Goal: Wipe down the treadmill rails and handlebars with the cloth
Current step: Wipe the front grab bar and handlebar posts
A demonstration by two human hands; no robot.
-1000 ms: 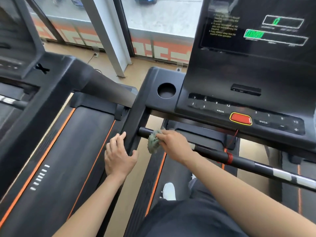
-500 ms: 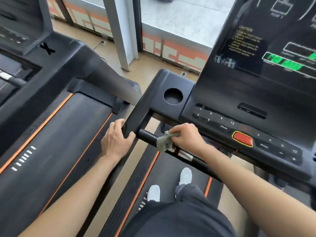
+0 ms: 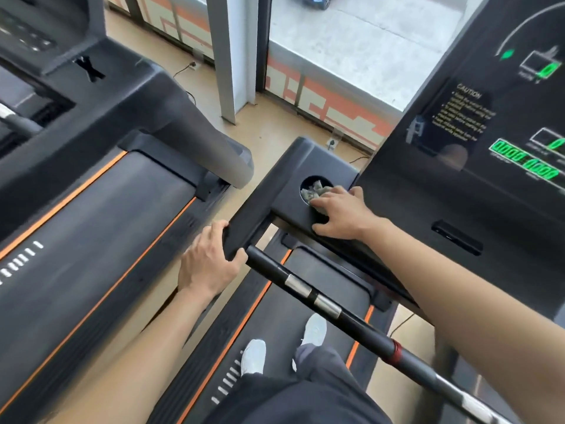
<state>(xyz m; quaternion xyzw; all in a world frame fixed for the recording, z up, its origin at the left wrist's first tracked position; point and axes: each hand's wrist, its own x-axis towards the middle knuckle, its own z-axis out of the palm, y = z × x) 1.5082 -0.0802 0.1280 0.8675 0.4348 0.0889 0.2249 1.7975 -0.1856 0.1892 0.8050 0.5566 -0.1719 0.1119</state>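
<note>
Pale tan flooring (image 3: pixel 275 127) runs up to a glass wall (image 3: pixel 351 41) with orange-patterned panels along its base, and two black treadmills stand side by side in front of it. Off to the person's left is the neighbouring treadmill (image 3: pixel 91 215), its dark belt edged in orange. The person stands on the other treadmill (image 3: pixel 305 295), facing its tall console (image 3: pixel 458 194), which shows green digits. A black handlebar (image 3: pixel 360 325) with two silver sensor bands and a red ring crosses diagonally in front of their body.

Both bare forearms reach forward. The left arm comes up from the lower left, and the left hand (image 3: pixel 208 261) grips the near end of the black side rail (image 3: pixel 250 215). Its fingers curl over the rail's outer edge and the thumb hooks round the inner side, just beside where the handlebar joins.

The right arm stretches in from the right, over the handlebar, wrist nearly straight. The right hand (image 3: pixel 339 212) lies palm down on the console's flat tray. Its fingers lie close together and nearly straight, while the thumb is splayed well away toward the tray's near edge. Under the fingertips is the grey-green cloth (image 3: pixel 315 191), bunched and pressed onto the rim of the round cup holder (image 3: pixel 307 183), partly spilling into it.

White shoes (image 3: pixel 253 356) show on the belt below.
</note>
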